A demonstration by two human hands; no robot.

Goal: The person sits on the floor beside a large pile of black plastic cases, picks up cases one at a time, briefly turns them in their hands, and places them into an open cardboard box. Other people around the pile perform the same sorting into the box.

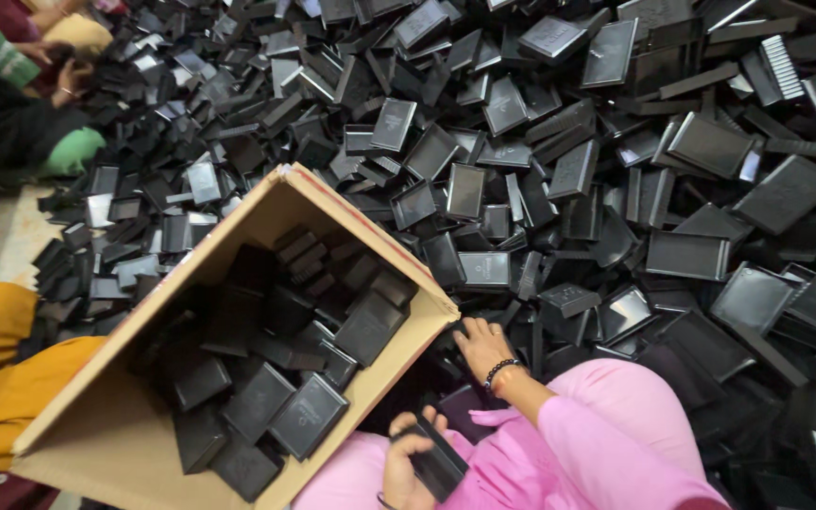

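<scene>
The left hand (406, 463) grips a flat black plastic case (438, 463) low over the pink lap, fingers clamped around its edge. Just beyond, the right hand (483, 348) lies palm down with fingers spread on the black pile (616, 189), gripping nothing, beside the corner of a tilted cardboard box (238, 227) half full of similar cases. Farther off, another person's green sleeve (75, 151) reaches into the heap.

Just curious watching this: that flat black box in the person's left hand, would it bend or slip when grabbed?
The flat black box probably stays stiff: its edges look straight in the left hand. Likely light, since one hand holds it. Its sheen suggests it is somewhat slippery.
</scene>
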